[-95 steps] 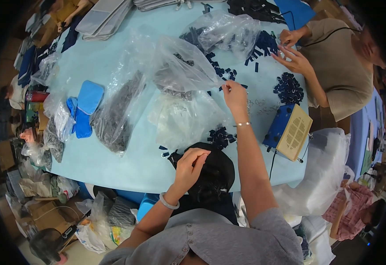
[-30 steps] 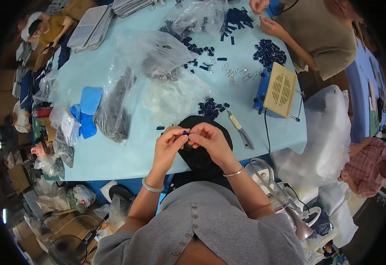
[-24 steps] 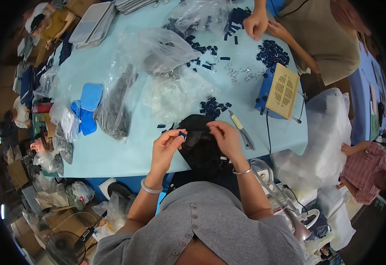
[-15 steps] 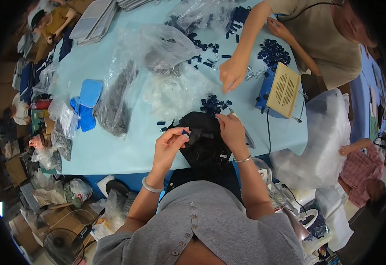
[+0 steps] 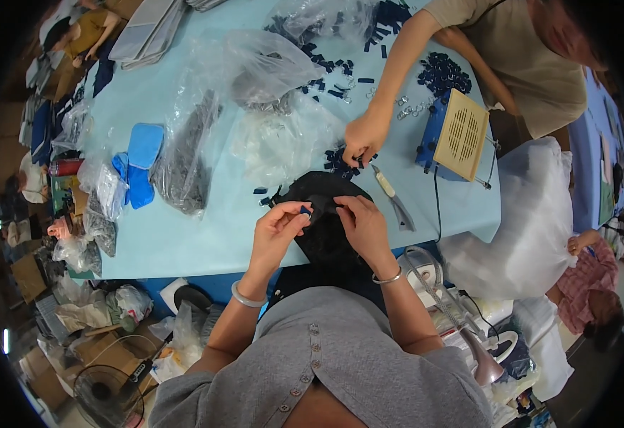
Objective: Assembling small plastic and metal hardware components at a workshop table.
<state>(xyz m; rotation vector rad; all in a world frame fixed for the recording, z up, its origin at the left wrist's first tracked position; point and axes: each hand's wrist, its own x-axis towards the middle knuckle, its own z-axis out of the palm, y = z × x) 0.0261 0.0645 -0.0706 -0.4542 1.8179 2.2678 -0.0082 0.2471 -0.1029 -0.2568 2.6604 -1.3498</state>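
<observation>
Near the table's front edge, my left hand pinches a small dark blue tab between thumb and fingers. Something shiny shows beside the tab, too small to name. My right hand is close by on the right, its thumb and fingertips drawn together; what they hold, if anything, is hidden. Beneath both hands a black fabric item lies over the table edge and onto my lap. Just beyond it is a small pile of dark blue tabs, where a co-worker's hand reaches in with lowered fingers.
A pale-handled cutting tool lies right of the black item. Farther right stands a blue box with a cream grille, its cord trailing to the table edge. Clear plastic bags, blue pouches and more tabs occupy the table.
My right hand has moved left and slightly down, from beside the tab pile toward my left hand. The co-worker's hand has come down to that pile. My left hand still pinches its tab.
</observation>
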